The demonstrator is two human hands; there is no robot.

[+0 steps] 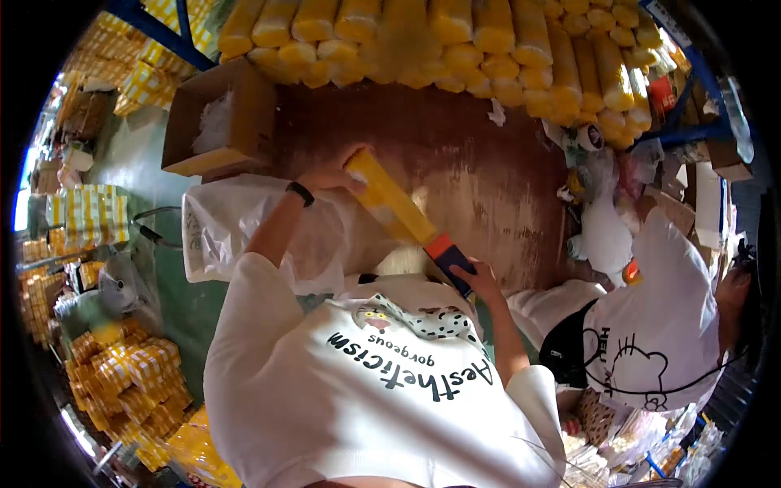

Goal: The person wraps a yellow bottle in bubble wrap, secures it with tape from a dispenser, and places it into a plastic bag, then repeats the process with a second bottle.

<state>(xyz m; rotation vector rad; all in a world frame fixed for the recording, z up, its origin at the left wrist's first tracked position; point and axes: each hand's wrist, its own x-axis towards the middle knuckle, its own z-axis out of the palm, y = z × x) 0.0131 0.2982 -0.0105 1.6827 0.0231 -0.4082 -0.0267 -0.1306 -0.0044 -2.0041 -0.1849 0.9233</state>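
A long yellow pack [390,200] with white patches lies slantwise over the brown table. Its near end is an orange and dark blue block [449,259]. My right hand [484,281] is closed around the dark blue end, thumb on top. At the far end, my left hand [338,176], with a black band on its wrist, grips the yellow part; its fingertips are partly hidden. Beneath my left forearm a translucent white plastic bag [236,220] hangs over the table's left edge.
Yellow rolls [403,37] are stacked along the table's back. An open cardboard box [220,118] with white plastic inside stands back left. Another person in a white shirt [659,325] sits at right, beside clear bags [606,220]. Yellow-checked packs [126,382] pile up lower left.
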